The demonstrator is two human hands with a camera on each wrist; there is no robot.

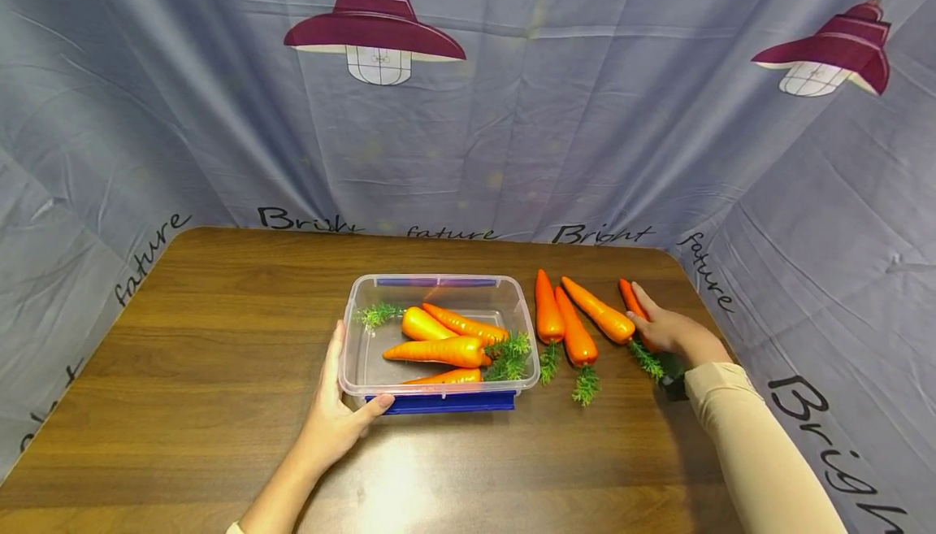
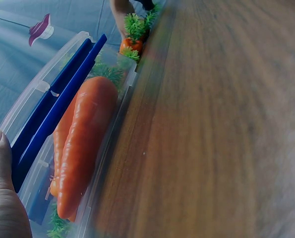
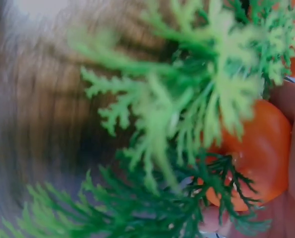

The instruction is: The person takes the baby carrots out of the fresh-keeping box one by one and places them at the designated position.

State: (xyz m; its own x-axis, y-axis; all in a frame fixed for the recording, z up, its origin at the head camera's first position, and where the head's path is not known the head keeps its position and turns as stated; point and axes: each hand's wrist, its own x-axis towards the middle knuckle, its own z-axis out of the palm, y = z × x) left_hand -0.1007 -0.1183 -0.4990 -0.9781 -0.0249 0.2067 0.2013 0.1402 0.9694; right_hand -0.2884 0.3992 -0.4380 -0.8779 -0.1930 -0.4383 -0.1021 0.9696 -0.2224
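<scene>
My left hand [image 1: 332, 416] grips the near left corner of a clear plastic container [image 1: 353, 339], its thumb beside the blue latch [image 1: 449, 403] and its fingers along the left wall. Several orange carrots [image 1: 435, 350] with green tops lie inside. Through the wall, the left wrist view shows one carrot [image 2: 88, 144] close up. At the table's right side my right hand [image 1: 676, 335] holds a carrot, its orange tip [image 1: 628, 293] showing past the fingers. The right wrist view has this carrot's blunt end [image 3: 266, 153] against the palm, partly behind blurred green leaves [image 3: 172, 99].
Between the container and my right hand lie three more carrots: one by the container wall [image 1: 547, 310], a middle one [image 1: 576, 332] and one slanting toward the hand [image 1: 598, 310]. The wooden table [image 1: 219, 371] meets a grey-blue curtain [image 1: 497, 136] at its back and sides.
</scene>
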